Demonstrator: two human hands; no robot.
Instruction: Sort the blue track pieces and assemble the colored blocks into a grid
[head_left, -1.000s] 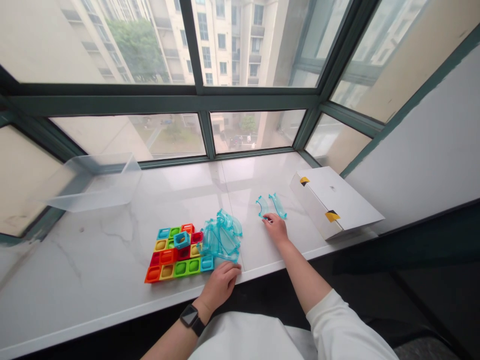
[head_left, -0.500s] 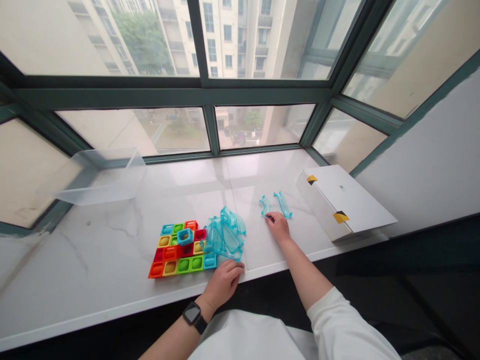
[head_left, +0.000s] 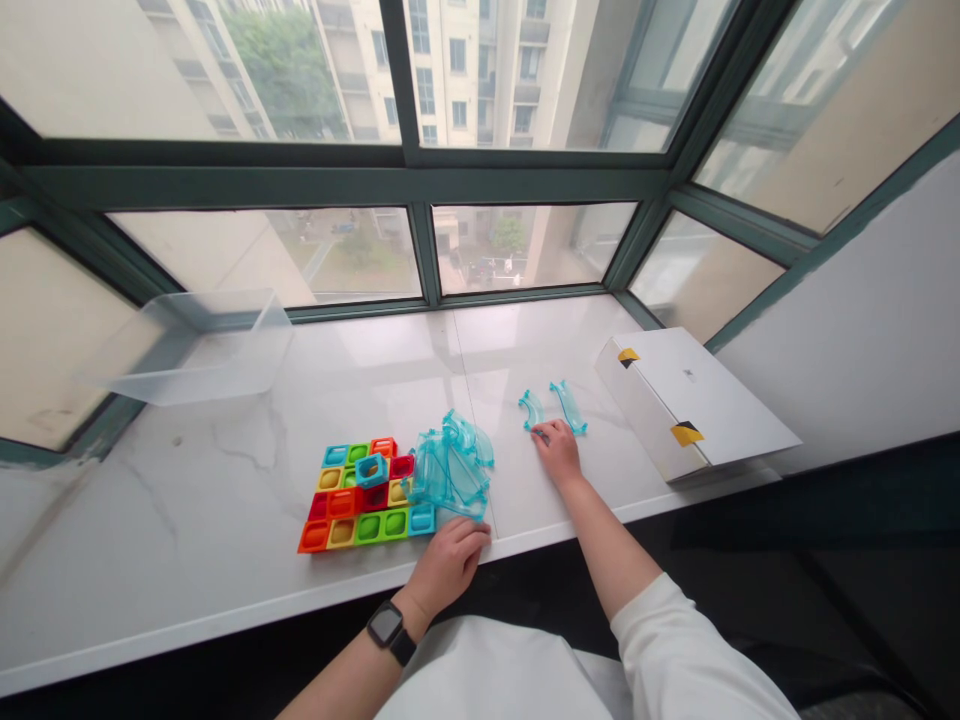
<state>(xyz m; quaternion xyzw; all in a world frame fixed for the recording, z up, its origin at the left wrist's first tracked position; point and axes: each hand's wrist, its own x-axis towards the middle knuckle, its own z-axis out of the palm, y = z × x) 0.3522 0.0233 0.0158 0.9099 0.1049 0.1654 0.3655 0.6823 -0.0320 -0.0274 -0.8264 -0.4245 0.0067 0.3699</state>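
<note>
My left hand [head_left: 448,555] rests at the front edge of the white counter, its fingers curled together with nothing visible in them. Just beyond it lies a heap of translucent turquoise marble-run track pieces [head_left: 452,470]. My right hand [head_left: 558,450] has its fingertips closed at the near end of a small curved track piece [head_left: 534,408], which lies on the counter. Beside that, slightly to the right, is a longer track piece [head_left: 569,408]. Left of the heap stand rows of coloured square blocks [head_left: 369,525], with a blue block [head_left: 371,470] sitting on top.
A clear plastic bin [head_left: 217,375] stands at the back left. At the right is a white box [head_left: 705,390] with yellow-and-black tabs. Dark green window frames [head_left: 337,187] border the marbled counter [head_left: 217,540] at the back.
Both hands and the track pieces hold nearly the same places. Only the camera view has shifted slightly.
</note>
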